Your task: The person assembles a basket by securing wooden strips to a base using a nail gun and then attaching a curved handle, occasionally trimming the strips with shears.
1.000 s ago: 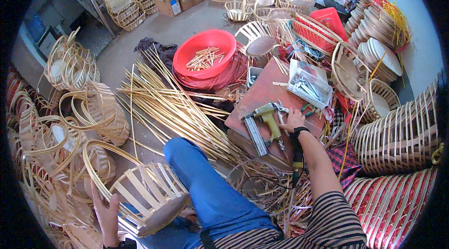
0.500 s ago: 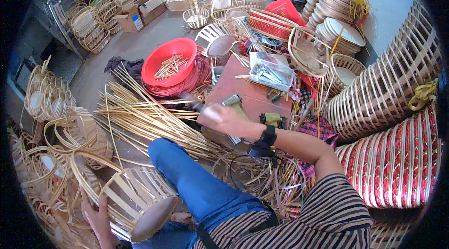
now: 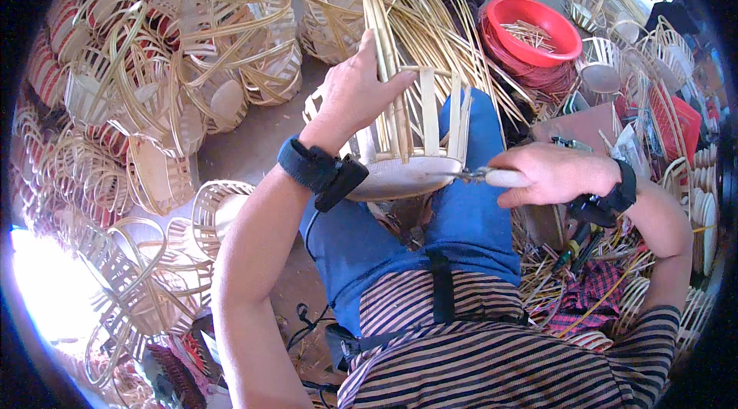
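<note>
My left hand (image 3: 357,82) grips the upright bamboo handle (image 3: 390,101) of a slatted basket (image 3: 400,174), which rests tilted over my jeans-clad legs with its pale oval base toward me. My right hand (image 3: 550,174) is closed on metal pliers or cutters (image 3: 480,176) with pale handles, their jaws at the right part of the base's rim; whether they bite on anything is too small to tell. Beyond that hand lies a reddish board (image 3: 565,124), partly covered by tools and strips.
Stacked handled baskets (image 3: 207,48) crowd the left. Long bamboo sticks (image 3: 430,40) lie ahead, beside a red basin (image 3: 488,24) of short sticks on red coiled strands. Right are more baskets (image 3: 600,74), a checked cloth (image 3: 584,301) and scrap strips (image 3: 538,271).
The view has swung down toward my lap. The basket handle is now held upright in my left hand. My right hand has moved from the board to the basket base with the pliers.
</note>
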`<state>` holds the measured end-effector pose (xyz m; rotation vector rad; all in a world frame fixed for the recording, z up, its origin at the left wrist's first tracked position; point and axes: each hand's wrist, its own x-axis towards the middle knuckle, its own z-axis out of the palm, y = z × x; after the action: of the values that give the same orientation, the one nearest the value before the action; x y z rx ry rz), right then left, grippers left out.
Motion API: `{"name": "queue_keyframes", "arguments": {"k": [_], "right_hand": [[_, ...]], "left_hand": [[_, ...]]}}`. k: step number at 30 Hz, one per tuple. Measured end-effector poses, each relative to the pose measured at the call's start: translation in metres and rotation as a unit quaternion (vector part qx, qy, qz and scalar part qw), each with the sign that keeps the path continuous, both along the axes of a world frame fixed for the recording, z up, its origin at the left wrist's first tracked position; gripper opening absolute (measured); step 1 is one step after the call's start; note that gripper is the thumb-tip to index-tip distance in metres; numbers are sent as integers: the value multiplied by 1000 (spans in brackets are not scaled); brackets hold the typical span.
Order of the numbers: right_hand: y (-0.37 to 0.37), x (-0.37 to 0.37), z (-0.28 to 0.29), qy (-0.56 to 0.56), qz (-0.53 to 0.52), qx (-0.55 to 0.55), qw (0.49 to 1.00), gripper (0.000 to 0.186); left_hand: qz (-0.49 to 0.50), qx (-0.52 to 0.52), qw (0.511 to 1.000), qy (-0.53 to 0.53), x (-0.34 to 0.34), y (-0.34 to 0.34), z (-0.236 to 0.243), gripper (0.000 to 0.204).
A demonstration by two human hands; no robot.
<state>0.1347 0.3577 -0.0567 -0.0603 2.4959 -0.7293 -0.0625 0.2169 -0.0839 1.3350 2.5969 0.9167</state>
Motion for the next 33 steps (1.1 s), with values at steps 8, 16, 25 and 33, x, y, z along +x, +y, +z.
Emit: {"name": "queue_keyframes", "arguments": {"k": [8, 16, 25, 33], "right_hand": [[4, -21, 12, -21, 24, -28, 999, 36], [-9, -12, -13, 137, -22, 49, 989, 25], [-9, 29, -54, 77, -134, -257, 954, 28], [-25, 1, -84, -41, -94, -541, 834, 39]], "left_hand": [[-1, -36, 999, 5, 13, 11, 1, 71], [12, -13, 1000, 6, 10, 7, 1, 70], [101, 344, 870, -337, -31, -107, 34, 44], [231, 319, 857, -332, -24, -256, -36, 40]]}}
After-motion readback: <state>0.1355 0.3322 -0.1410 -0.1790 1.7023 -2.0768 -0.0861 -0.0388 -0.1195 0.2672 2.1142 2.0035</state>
